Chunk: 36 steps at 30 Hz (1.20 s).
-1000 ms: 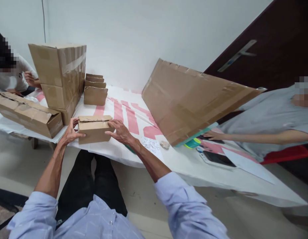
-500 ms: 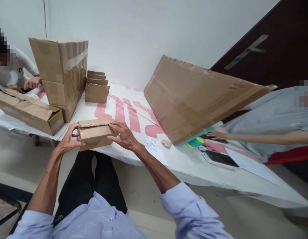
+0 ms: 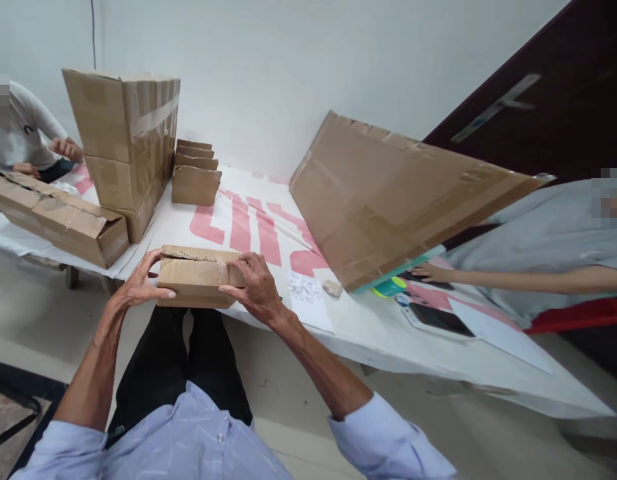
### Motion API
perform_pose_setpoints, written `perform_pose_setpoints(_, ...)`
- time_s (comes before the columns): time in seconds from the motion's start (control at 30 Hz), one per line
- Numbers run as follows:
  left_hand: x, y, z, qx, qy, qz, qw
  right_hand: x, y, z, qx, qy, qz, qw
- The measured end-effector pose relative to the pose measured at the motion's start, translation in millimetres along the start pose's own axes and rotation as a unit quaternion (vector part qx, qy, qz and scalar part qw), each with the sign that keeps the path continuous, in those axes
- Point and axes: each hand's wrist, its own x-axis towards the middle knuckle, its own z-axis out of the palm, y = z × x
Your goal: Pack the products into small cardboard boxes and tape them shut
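A small brown cardboard box [image 3: 196, 275] is at the near edge of the cloth-covered table [image 3: 268, 303], a dark slit running along its top. My left hand [image 3: 144, 280] grips the box's left end, thumb on the front face and fingers behind. Around the right end closes my right hand [image 3: 256, 283], fingers on the top and thumb on the front. A strip of clear tape shows on the top near the right fingers. The far side and underside of the box are hidden.
Stacked boxes [image 3: 108, 120] and a long box [image 3: 58, 217] stand left; upright cardboard pieces [image 3: 194, 185] sit behind. A large cardboard panel [image 3: 388, 193] leans at right, near a printed sheet [image 3: 306, 293], a stone-like lump [image 3: 332, 288] and a phone [image 3: 441, 320]. People sit at both sides.
My right hand has shifted slightly right along the box, and the box has turned more level and square to me. The person at left has moved their raised hand.
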Motion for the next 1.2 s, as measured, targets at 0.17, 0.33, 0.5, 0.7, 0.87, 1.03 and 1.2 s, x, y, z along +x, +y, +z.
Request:
perform_pose_setpoints(0.17, -2.8, 11.5, 4.7, -0.026, 0.016, 0.004, 1.0, -4.5, -8.2, -1.7, 0.032, -0.006, 0.006, 0.999)
perform_pose_setpoints(0.33, -8.5, 22.8, 7.7, -0.026, 0.048, -0.012, 0.998, -13.3, -19.2, 1.5, 0.037, 0.011, -0.007, 0.999)
perform_pose_setpoints(0.5, -13.4, 24.3, 9.9, -0.006, 0.052, -0.004, 0.999, -20.7, -23.1, 5.8, 0.041, 0.028, -0.008, 0.999)
perform_pose_setpoints(0.7, -17.2, 22.2, 13.5, 0.007, 0.046, -0.016, 0.999, -17.5, -31.2, 1.4, 0.096, 0.04, 0.046, 0.994)
perform_pose_setpoints(0.87, -20.8, 23.4, 15.1, 0.027, 0.048, -0.018, 0.998, -13.8, -41.6, 0.3, 0.212, 0.071, 0.116, 0.968)
perform_pose_setpoints(1.03, -22.4, 28.3, 14.9, 0.041, 0.046, -0.013, 0.998, -19.7, -47.5, 6.5, 0.324, 0.113, 0.144, 0.928)
perform_pose_setpoints(1.2, -23.8, 35.4, 15.4, 0.052, 0.042, -0.014, 0.998, -23.8, -9.1, 2.3, 0.297, 0.158, 0.191, 0.922)
